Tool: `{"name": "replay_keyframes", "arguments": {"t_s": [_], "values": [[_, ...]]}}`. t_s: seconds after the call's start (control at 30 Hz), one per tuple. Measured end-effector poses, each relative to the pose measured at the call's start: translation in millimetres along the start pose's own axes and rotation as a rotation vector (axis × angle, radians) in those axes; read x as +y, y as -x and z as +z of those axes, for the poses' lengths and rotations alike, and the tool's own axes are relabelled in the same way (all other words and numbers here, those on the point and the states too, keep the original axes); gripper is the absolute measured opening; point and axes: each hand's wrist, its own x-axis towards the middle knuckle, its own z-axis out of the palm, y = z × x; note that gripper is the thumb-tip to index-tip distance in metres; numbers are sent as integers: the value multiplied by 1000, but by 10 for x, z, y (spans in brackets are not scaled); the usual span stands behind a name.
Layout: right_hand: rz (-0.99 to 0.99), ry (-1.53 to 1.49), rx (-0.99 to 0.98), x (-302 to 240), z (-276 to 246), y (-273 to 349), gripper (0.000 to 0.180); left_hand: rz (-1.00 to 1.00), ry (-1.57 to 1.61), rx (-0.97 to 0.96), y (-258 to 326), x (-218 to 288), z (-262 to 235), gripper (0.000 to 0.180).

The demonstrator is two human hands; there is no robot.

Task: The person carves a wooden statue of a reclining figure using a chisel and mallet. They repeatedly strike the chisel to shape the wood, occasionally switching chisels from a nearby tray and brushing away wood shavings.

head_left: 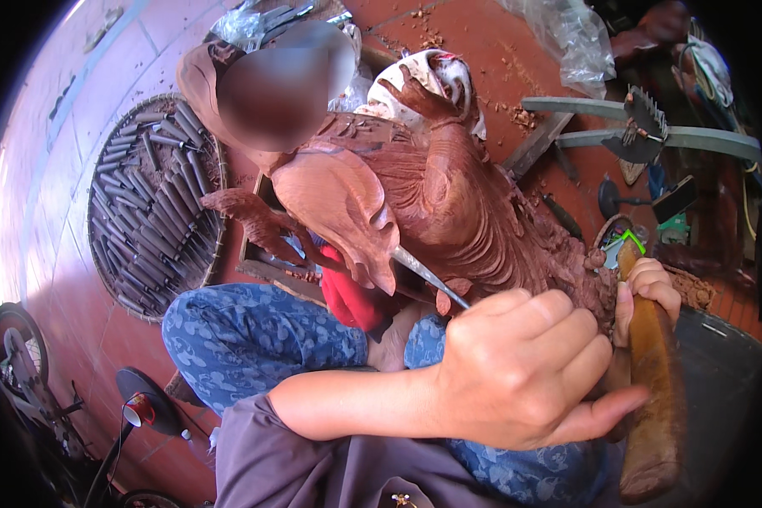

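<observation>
The left hand [525, 372] looms closest, back upward, fingers curled tight around a chisel [432, 278]; its handle is hidden inside the fist. Beside it, a long brown wooden club [650, 406] runs upright in view, and the right hand [652, 292] has its fingers wrapped around the narrower upper part. Patterned blue trousers [254, 339] spread below. Just beyond the left hand, the reddish-brown carved figure [466, 203] lies slantwise over the person's lap, the chisel's tip meeting the edge of a draped fold; its head is blurred. A red cloth [356, 296] shows beneath that fold. Behind the figure's raised hand sits a white cloth [461, 72]. Farther left, a round basket [224, 173] holds many dark-handled tools [157, 220] on the tiled floor [59, 169].
</observation>
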Motion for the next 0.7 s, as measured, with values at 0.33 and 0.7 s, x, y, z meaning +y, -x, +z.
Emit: {"name": "replay_keyframes", "arguments": {"t_s": [0.33, 0.7], "values": [[-7, -17, 31, -33, 34, -14, 33, 58, 110, 184, -110, -194, -77, 26], [70, 59, -49, -159, 138, -183, 33, 28, 75, 265, -67, -242, 71, 25]]}}
